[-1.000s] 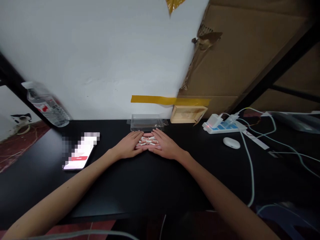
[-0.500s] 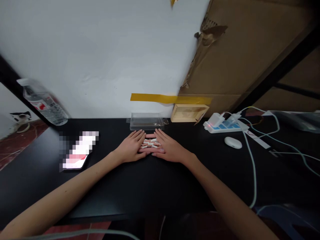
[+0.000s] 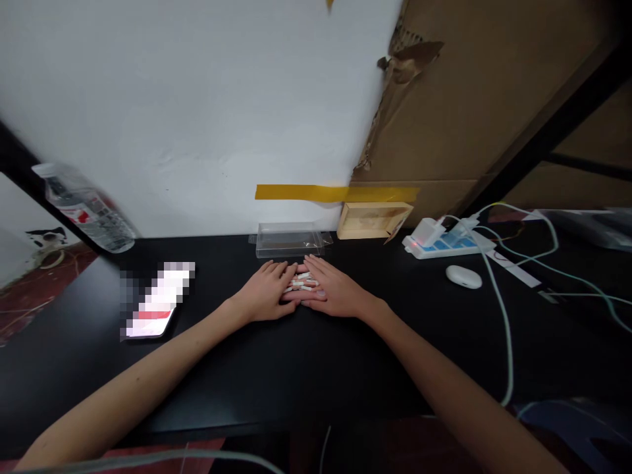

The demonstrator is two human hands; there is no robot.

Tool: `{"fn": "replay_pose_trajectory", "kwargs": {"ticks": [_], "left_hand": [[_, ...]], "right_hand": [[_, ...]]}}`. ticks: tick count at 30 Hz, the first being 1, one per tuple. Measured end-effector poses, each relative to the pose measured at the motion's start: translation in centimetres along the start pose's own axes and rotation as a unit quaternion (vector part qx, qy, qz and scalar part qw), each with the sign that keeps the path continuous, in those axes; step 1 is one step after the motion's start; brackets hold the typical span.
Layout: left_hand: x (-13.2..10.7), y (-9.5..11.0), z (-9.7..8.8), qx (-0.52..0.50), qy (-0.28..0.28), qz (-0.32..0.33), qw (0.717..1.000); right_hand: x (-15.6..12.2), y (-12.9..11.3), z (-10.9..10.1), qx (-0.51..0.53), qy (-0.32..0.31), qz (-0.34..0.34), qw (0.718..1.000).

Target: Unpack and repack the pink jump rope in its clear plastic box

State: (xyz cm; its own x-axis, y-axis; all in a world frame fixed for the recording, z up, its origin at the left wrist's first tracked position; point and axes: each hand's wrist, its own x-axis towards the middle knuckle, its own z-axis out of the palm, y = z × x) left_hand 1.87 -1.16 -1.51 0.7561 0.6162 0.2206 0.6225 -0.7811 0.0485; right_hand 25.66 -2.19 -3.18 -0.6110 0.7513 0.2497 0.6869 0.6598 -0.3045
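Left hand (image 3: 264,289) and right hand (image 3: 342,289) are laid open, nearly meeting, over the edges of white and pink pieces (image 3: 297,284) on a black table (image 3: 247,375), seemingly to keep them gathered; just beyond, a clear tray (image 3: 276,252) is set.

You have a small cluster (image 3: 302,284) of pink and white pieces lying low on the black tabletop (image 3: 276,375), between your left grip (image 3: 266,289) and right grip (image 3: 338,289), both ends covered. Short white pieces (image 3: 297,284) sit mid-cluster, roughly crosswise to you, at slightly differing angles; pink strips (image 3: 297,296) border them near and far. Exact form: too small to tell.
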Motion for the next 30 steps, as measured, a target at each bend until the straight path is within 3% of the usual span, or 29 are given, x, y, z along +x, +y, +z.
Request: {"fn": "replay_pose_trajectory", "kwargs": {"ticks": [7,13,18,23,27,29,30], "left_hand": [[0.0,0.1,0.8,-0.025,0.031,0.014,0.999],[-0.3,-0.6,1.2,-0.026,0.038,0.014,0.999],[-0.3,-0.3,0.9,-0.032,0.036,-0.017,0.999],[-0.1,0.3,1.0,-0.061,0.082,-0.097,0.99],[0.3,0.5,0.5,-0.215,0.134,-0.125,0.959],[0.6,0.8,0.0,-0.354,0.135,-0.145,0.914],[0.7,1.0,-0.3,-0.435,0.117,-0.163,0.878]], "right_hand": [[-0.6,1.6,-1.6,0.066,-0.01,0.018,0.998],[-0.8,1.3,-1.0,0.067,-0.007,0.049,0.997],[-0.3,0.7,-0.7,0.074,0.038,0.016,0.996],[0.2,-0.8,-1.4,0.105,0.127,-0.015,0.986],[0.4,-1.9,-1.9,0.177,0.197,-0.01,0.964],[0.6,-2.0,-1.9,0.255,0.209,0.007,0.944],[0.8,-1.9,-1.9,0.299,0.21,0.018,0.931]]}}
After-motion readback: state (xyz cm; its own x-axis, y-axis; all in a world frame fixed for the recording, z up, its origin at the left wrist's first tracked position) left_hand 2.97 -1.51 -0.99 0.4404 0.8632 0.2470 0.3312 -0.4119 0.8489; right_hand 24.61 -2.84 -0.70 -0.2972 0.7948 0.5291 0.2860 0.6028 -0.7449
